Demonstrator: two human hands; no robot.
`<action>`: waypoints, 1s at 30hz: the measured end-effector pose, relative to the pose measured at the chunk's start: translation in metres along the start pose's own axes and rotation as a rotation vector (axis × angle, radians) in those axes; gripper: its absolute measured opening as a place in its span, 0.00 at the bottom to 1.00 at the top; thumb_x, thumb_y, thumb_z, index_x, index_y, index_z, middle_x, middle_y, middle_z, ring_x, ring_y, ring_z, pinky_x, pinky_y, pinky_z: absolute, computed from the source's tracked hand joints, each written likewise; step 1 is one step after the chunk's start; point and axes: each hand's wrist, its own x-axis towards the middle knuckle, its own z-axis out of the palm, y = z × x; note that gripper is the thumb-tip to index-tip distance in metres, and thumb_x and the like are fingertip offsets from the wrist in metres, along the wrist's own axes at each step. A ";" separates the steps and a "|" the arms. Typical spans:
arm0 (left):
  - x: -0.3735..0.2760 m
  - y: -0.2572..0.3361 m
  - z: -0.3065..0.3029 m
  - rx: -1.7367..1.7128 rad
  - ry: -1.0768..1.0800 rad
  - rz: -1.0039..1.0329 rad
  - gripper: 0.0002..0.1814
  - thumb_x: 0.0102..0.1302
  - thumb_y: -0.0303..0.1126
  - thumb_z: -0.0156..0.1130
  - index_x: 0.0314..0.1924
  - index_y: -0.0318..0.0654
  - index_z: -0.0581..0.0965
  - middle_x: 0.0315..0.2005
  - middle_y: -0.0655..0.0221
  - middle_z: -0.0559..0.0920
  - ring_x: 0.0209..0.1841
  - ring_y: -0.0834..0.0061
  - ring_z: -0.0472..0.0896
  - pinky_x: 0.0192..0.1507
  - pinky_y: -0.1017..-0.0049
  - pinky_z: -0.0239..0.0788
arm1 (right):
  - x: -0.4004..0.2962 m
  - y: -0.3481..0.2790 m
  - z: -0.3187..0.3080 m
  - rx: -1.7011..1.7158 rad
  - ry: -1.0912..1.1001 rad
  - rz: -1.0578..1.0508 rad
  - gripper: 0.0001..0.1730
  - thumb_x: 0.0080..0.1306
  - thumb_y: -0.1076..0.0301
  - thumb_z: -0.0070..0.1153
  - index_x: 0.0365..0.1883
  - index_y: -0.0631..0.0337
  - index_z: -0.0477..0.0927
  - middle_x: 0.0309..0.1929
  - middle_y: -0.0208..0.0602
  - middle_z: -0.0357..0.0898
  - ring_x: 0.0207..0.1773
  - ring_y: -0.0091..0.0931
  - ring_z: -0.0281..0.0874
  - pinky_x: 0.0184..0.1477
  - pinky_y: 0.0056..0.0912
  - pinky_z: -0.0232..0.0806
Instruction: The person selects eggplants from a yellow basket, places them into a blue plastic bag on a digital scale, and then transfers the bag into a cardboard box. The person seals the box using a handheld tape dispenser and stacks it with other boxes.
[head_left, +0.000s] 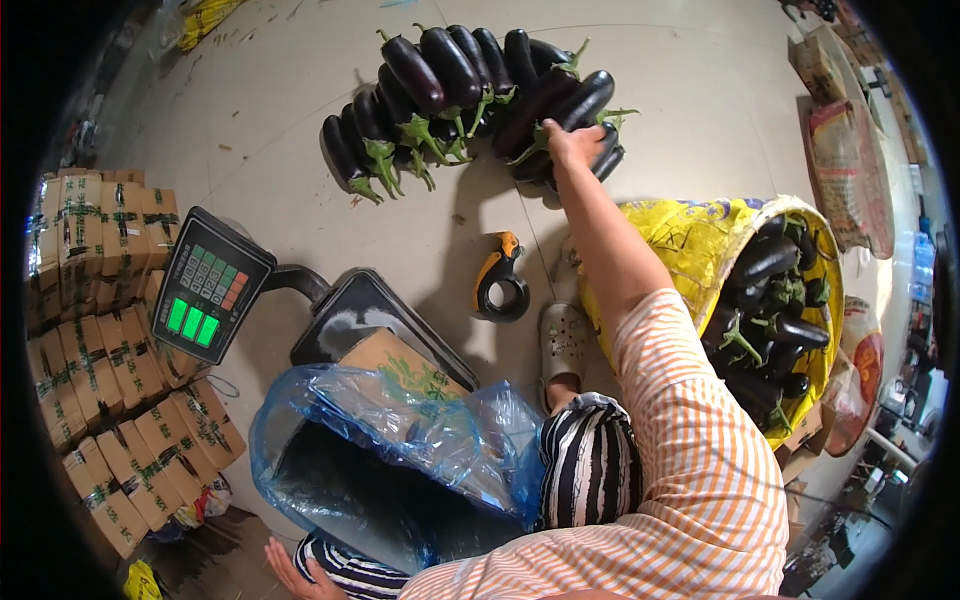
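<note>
My right hand (576, 144) reaches to the right end of a pile of dark purple eggplants (433, 71) on the tiled floor. Its thumb and fingers are around the near end of one glossy eggplant (588, 99); the fingertips are partly hidden. My left hand (306, 571) is beside my left knee with fingers apart, holding nothing. Between my knees stands a cardboard box (405, 361) lined with a blue plastic bag (480, 420), its mouth towards me and its inside dark. The box rests on the platform of a digital scale (360, 300), whose display (214, 285) is lit green.
A yellow woven sack (660, 232) holding more eggplants (765, 270) lies open at my right. A tape dispenser (499, 277) is on the floor ahead. Stacked, taped cardboard cartons (112, 345) line the left side. Other sacks (847, 176) stand at the far right.
</note>
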 end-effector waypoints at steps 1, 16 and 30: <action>0.002 -0.005 0.004 -0.002 0.006 -0.002 0.27 0.69 0.43 0.54 0.61 0.30 0.69 0.59 0.49 0.71 0.62 0.49 0.67 0.64 0.56 0.56 | 0.000 -0.007 -0.015 -0.089 0.138 -0.222 0.52 0.45 0.47 0.70 0.59 0.66 0.58 0.59 0.54 0.64 0.65 0.46 0.60 0.64 0.44 0.58; 0.034 -0.002 0.001 -0.016 -0.114 0.058 0.23 0.72 0.40 0.49 0.56 0.27 0.72 0.56 0.49 0.74 0.61 0.44 0.67 0.63 0.52 0.58 | 0.062 -0.099 0.026 -1.679 -0.266 -1.153 0.19 0.69 0.65 0.40 0.55 0.43 0.76 0.59 0.30 0.73 0.70 0.32 0.57 0.72 0.62 0.23; -0.035 -0.022 -0.001 -0.102 -0.030 0.028 0.19 0.66 0.31 0.47 0.53 0.26 0.72 0.57 0.48 0.72 0.64 0.42 0.63 0.65 0.52 0.52 | -0.031 -0.166 -0.180 -0.951 -0.634 -1.279 0.39 0.37 0.78 0.67 0.51 0.50 0.70 0.40 0.41 0.75 0.44 0.41 0.75 0.46 0.42 0.67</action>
